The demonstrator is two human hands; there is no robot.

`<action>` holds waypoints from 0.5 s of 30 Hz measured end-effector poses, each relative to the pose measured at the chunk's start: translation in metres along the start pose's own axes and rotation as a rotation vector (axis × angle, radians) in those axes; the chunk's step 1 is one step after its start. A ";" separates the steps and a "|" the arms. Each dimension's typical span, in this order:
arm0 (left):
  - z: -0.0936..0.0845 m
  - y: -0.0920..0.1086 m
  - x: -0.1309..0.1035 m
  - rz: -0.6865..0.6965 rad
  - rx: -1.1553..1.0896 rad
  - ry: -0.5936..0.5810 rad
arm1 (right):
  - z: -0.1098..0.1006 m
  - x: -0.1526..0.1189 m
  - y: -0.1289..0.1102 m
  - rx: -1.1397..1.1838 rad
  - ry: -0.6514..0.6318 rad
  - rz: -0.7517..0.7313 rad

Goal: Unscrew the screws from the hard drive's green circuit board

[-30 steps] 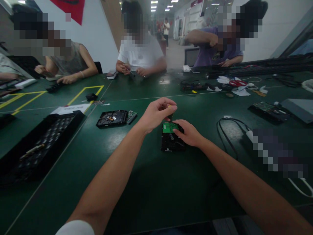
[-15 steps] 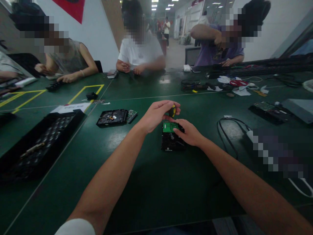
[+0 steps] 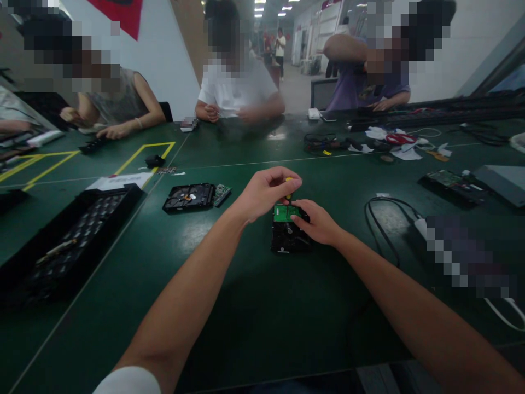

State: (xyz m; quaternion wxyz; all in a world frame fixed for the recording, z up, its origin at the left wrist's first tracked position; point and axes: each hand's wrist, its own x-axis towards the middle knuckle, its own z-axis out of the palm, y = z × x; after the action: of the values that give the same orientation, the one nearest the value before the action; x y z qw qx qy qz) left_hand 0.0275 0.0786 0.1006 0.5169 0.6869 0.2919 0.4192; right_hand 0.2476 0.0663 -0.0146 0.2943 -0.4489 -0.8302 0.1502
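Observation:
My left hand (image 3: 264, 194) is closed round the yellow-and-black handle of a screwdriver (image 3: 289, 189), held upright with its shaft pointing down at the green circuit board (image 3: 282, 213). That board is on the far end of a black hard drive (image 3: 287, 238) lying on the green table. My right hand (image 3: 318, 223) grips the drive's right side, thumb across the edge of the board. The fingers on the drive's far side are partly hidden. Where exactly the screwdriver's tip meets the board is too small to tell.
Another hard drive (image 3: 188, 197) and a loose circuit board (image 3: 222, 193) lie to the left. Further left is a black tray (image 3: 74, 241). A cable (image 3: 371, 219) and power strip (image 3: 467, 257) lie on the right. Several people sit across the table (image 3: 246, 306).
My left fingers have shifted round the screwdriver handle, with the thumb now stretched across it. More of the shaft shows above the board. My right hand and the hard drive stay in place.

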 end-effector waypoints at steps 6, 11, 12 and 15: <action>-0.001 0.000 0.001 -0.023 -0.031 0.012 | -0.002 0.001 -0.003 0.020 -0.005 -0.008; -0.001 -0.003 0.004 -0.082 -0.143 0.046 | -0.003 0.000 -0.004 0.039 0.000 -0.027; 0.000 -0.003 0.004 -0.091 -0.169 0.045 | -0.003 0.000 -0.004 0.038 0.004 -0.021; 0.001 -0.002 0.004 -0.119 -0.257 0.018 | -0.002 -0.001 -0.004 0.029 0.012 -0.002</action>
State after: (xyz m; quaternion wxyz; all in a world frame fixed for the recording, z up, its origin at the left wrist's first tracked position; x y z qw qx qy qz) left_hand 0.0300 0.0817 0.0995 0.6219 0.5928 0.2809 0.4277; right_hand 0.2466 0.0637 -0.0111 0.3060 -0.4445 -0.8267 0.1592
